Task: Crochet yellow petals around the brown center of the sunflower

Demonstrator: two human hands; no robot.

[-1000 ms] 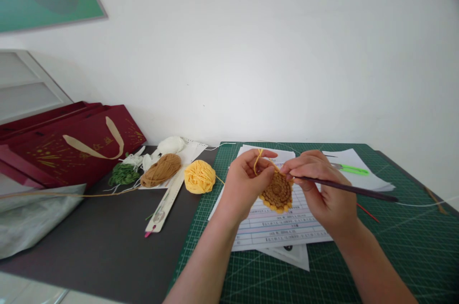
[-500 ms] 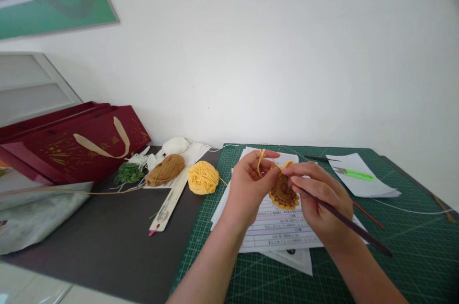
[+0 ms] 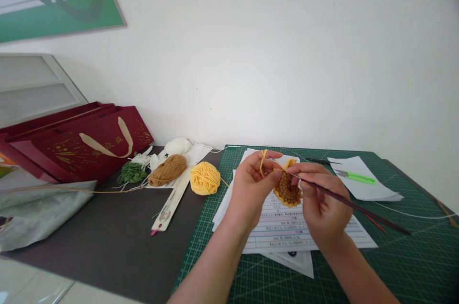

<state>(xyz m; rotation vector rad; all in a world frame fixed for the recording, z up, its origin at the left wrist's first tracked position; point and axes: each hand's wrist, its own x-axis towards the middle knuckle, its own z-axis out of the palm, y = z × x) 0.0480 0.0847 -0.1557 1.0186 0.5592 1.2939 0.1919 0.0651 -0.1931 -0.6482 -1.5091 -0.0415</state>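
Note:
My left hand (image 3: 251, 189) pinches a round crocheted piece (image 3: 288, 189), brown at the centre with a yellow scalloped edge, and a strand of yellow yarn (image 3: 264, 162) loops over its fingers. My right hand (image 3: 320, 203) grips a long dark crochet hook (image 3: 369, 211), its tip at the edge of the piece and hidden among my fingers. The strand runs back to a yellow yarn ball (image 3: 205, 178) on the dark table, left of my left hand.
Printed papers (image 3: 308, 239) lie under my hands on a green cutting mat (image 3: 412, 261). Green-handled snips (image 3: 356, 178) rest on white sheets (image 3: 362, 188). Brown yarn (image 3: 167, 170), white yarn (image 3: 175, 146), green yarn (image 3: 132, 173), a long ruler (image 3: 171, 201) and a red bag (image 3: 81, 146) lie left.
The hook's handle end has swung up to the right since half a second ago, and my hands have drawn closer together. The camera view has drifted slightly.

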